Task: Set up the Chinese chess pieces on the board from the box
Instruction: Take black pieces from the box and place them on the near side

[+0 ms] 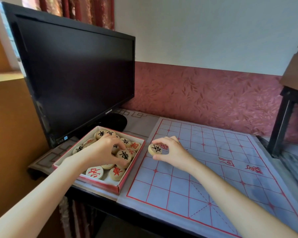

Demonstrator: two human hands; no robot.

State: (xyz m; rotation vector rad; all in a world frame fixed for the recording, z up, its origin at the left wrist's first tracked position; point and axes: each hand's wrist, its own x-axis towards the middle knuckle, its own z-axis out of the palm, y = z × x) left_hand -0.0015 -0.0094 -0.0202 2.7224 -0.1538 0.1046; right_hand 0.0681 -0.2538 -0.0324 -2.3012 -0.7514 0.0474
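A red-edged cardboard box lies on the desk left of the board, holding several round wooden pieces with red or black characters. My left hand reaches into it, thumb and fingers around a black-character piece. My right hand holds another black-character piece between thumb and fingers, just above the left edge of the board. The board is a pale sheet with red grid lines and red characters; no pieces stand on it.
A black monitor stands directly behind the box, its round foot close to the box's far corner. A dark stand rises at the right, past the board. The desk's front edge runs just below the box.
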